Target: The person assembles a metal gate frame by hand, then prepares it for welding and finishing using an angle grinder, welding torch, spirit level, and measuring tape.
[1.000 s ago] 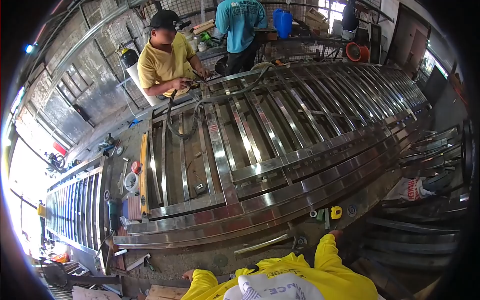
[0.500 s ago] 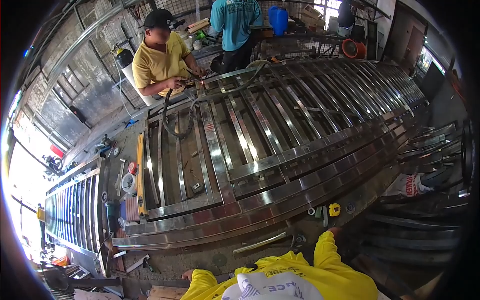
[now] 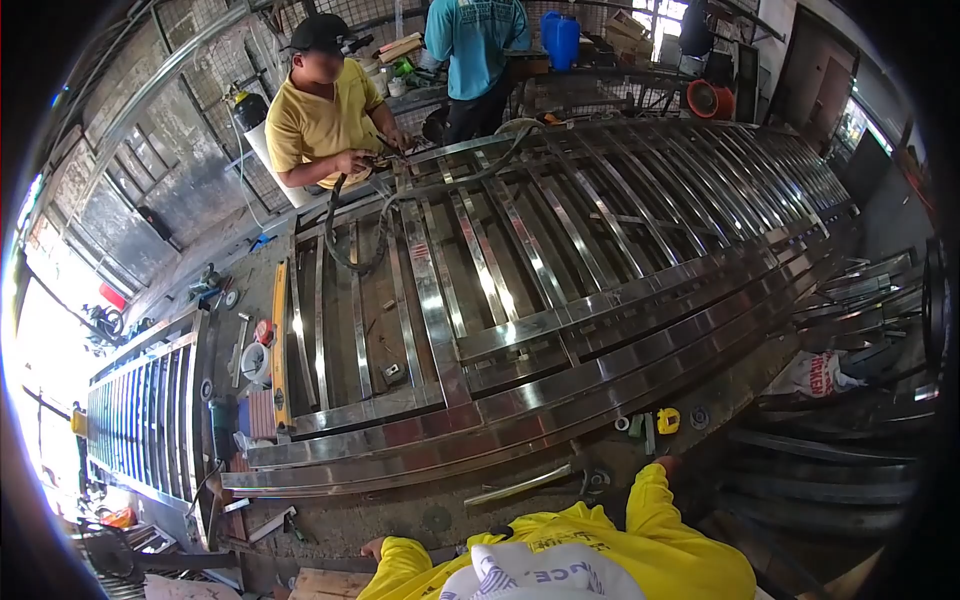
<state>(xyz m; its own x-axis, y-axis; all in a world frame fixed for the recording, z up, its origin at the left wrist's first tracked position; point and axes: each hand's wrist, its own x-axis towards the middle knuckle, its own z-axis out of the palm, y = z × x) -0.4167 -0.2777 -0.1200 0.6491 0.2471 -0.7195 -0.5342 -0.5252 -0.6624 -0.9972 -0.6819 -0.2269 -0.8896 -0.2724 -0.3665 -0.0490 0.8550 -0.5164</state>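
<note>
My left hand (image 3: 374,548) rests at the near edge of the worktable (image 3: 420,520), half covered by a yellow sleeve. My right hand (image 3: 668,463) is on the table edge farther right, closest to a yellow tape measure (image 3: 668,420). The fingers of both hands are too small and hidden to make out. Beyond them lies a large shiny metal gate frame (image 3: 450,418) with many parallel bars. A short metal tube (image 3: 520,484) lies on the table between my hands and the frame.
Across the frame, a person in a yellow shirt (image 3: 318,125) holds a torch-like tool with a dark cable (image 3: 335,225). Another person in teal (image 3: 478,45) stands behind. A yellow spirit level (image 3: 281,345) lies along the left side. Metal scraps (image 3: 865,300) are at right.
The bright spot at the other person's tool is gone. The view has shifted very slightly; my hands stay in place.
</note>
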